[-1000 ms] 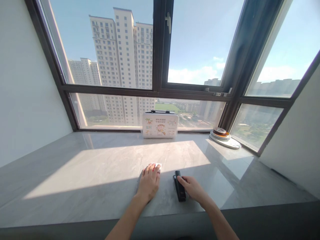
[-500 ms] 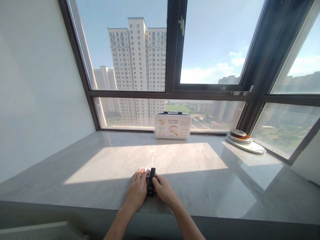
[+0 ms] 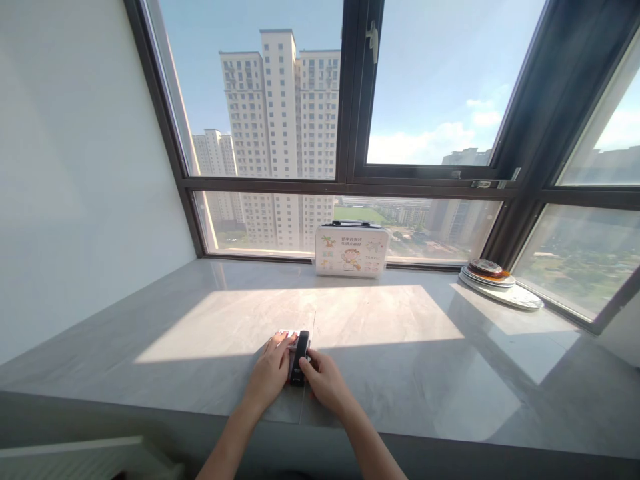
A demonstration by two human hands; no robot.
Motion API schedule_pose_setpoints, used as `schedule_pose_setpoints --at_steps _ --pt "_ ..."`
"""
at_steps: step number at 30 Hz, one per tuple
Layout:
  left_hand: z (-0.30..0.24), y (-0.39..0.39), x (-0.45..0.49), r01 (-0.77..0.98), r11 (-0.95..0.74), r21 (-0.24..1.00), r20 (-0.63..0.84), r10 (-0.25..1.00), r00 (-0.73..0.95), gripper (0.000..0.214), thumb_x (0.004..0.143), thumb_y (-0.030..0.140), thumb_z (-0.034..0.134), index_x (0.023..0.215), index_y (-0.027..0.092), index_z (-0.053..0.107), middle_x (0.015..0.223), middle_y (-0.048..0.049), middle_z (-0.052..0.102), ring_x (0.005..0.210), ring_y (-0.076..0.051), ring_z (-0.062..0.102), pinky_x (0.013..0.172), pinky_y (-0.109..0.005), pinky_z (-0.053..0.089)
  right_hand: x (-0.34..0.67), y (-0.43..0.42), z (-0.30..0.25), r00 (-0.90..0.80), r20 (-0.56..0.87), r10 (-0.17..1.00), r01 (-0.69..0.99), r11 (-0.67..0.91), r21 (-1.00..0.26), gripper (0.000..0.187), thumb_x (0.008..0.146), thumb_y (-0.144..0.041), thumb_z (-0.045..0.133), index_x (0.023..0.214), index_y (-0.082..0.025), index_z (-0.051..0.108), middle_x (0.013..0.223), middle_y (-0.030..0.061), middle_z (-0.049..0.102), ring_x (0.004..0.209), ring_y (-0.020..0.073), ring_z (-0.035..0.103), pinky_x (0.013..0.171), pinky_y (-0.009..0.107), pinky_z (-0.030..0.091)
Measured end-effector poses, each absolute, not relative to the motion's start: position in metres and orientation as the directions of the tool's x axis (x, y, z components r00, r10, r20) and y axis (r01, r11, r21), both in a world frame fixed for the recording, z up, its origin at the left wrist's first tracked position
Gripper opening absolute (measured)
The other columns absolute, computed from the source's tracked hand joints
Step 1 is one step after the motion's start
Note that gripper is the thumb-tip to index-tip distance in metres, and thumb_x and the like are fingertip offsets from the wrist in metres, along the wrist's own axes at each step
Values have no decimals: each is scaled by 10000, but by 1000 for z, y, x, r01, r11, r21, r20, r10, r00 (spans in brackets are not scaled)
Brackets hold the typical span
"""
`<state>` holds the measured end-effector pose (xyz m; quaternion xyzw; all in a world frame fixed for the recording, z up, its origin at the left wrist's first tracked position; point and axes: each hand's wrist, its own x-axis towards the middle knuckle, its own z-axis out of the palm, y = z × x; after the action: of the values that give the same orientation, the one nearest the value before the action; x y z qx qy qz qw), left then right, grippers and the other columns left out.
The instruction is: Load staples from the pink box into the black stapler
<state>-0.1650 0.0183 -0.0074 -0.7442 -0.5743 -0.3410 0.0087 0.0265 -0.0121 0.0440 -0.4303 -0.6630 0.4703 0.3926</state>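
Down at the bottom centre of the frame, we've got both hands together on the grey stone table (image 3: pixel 425 387). The left hand (image 3: pixel 273 375) lies flat and open, fingers stretched forward, pinning a small white card (image 3: pixel 289 333) of which only the far edge peeks out past the fingertips. Just to its right, touching it, the right hand (image 3: pixel 326 381) is curled around the rear of a black stapler (image 3: pixel 299 353), whose nose points away from us and sits over the card's right edge.

We'd judge that stapler rigid, compact and fairly weighty for its size, its smooth casing best gripped along the body, thumb on top. The card looks thin, light and easily bent or slid on this polished stone.

Further up, in the middle of the frame, a white illustrated tin case (image 3: pixel 352 252) stands against the window frame (image 3: pixel 350 183). Off to the right, a stack of plates (image 3: pixel 500 285) sits in the sun. Beyond the glass, tall apartment towers (image 3: pixel 280 133) rise.
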Motion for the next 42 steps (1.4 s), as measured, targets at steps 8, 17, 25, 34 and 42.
schedule_pose_setpoints --at_steps 8,17,25,34,42 --pt "-6 18 -162 865 -317 390 504 859 87 472 1003 176 359 1428 301 521 1485 -39 515 1435 -218 407 1181 -442 379 26 -12 45 -309 131 942 260 217 -941 448 948 -526 508 1184 -200 706 735 34 659 653 200 593 628 305 480" --pt "2 14 -160 853 -332 404 515 853 88 477 994 154 364 1400 314 555 1457 -17 554 1431 -207 415 1203 -442 351 25 -9 44 -318 187 930 280 280 -918 438 966 -472 486 1235 -195 692 973 78 733 876 253 641 773 333 488" --pt "3 13 -160 839 -341 423 513 854 89 475 995 155 353 1399 301 555 1457 -21 555 1444 -207 397 1216 -446 336 26 -6 39 -329 185 926 278 282 -918 460 968 -502 483 1243 -195 688 907 70 722 839 246 632 768 332 479" --pt "4 13 -160 832 -337 441 499 863 85 469 994 168 355 1395 300 560 1463 -20 547 1451 -215 385 1216 -453 338 26 -5 40 -326 183 928 279 279 -919 466 966 -511 485 1244 -193 683 891 68 715 817 235 626 746 319 478" --pt "4 12 -158 835 -329 440 499 863 77 463 1004 169 339 1401 289 546 1469 -36 535 1450 -218 382 1213 -470 336 27 -7 42 -316 171 933 279 263 -923 460 959 -513 491 1219 -190 691 837 52 701 785 223 618 715 308 477"
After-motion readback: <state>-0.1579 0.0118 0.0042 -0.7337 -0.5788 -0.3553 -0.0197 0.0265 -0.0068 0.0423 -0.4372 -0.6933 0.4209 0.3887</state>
